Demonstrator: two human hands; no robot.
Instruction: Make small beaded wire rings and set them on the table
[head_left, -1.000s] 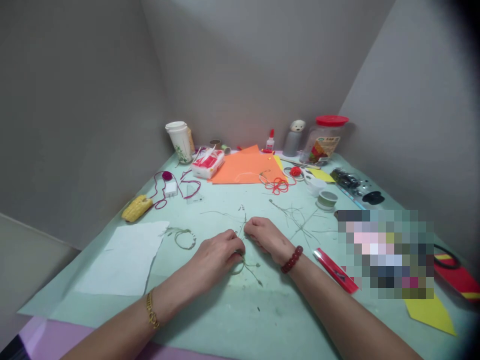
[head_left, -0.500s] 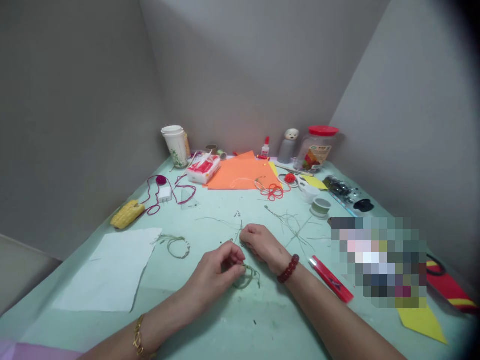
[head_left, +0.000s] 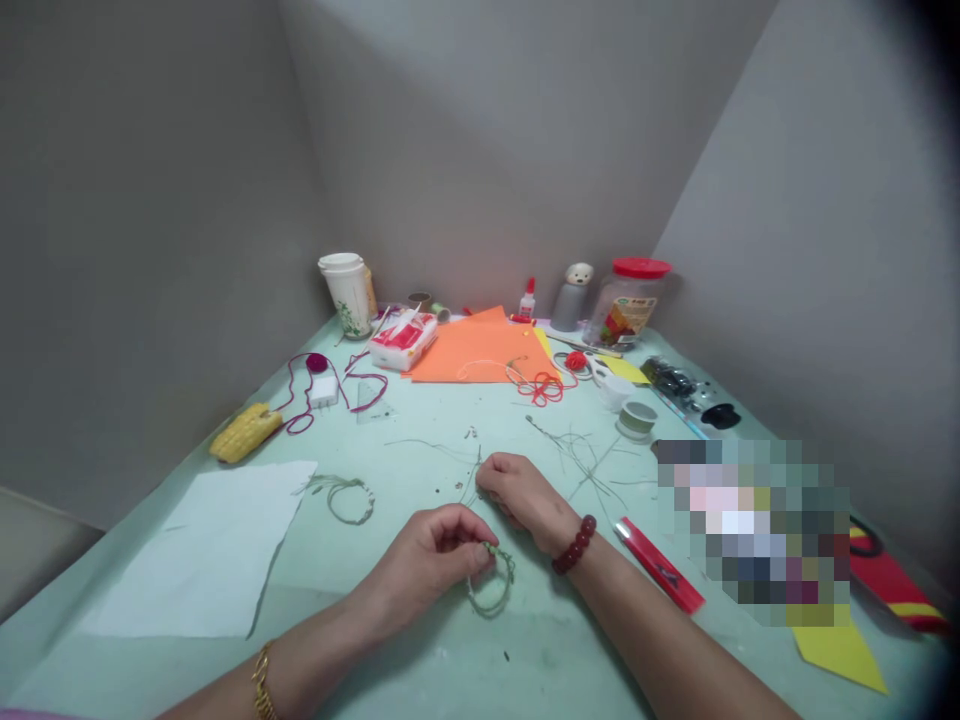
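My left hand (head_left: 435, 555) pinches a small green wire ring (head_left: 493, 582) just above the pale green table (head_left: 420, 660). The ring hangs from its fingertips. My right hand (head_left: 519, 490), with a red bead bracelet on the wrist, is closed on a thin green strand (head_left: 473, 476) that runs away from it over the table. The two hands sit close together at the table's middle. A second green wire ring (head_left: 349, 497) lies to the left of them.
A white paper sheet (head_left: 202, 545) lies at the left, a red box cutter (head_left: 658, 565) at the right. Loose green wires (head_left: 585, 455), a wire spool (head_left: 637, 419), orange paper (head_left: 480, 350), a cup (head_left: 345, 292), a jar (head_left: 626, 305) and a yellow corn-shaped thing (head_left: 244, 432) lie farther back.
My left hand has lifted the green ring off the table and drawn it toward me. The right hand stayed almost in place. The view shifted slightly.
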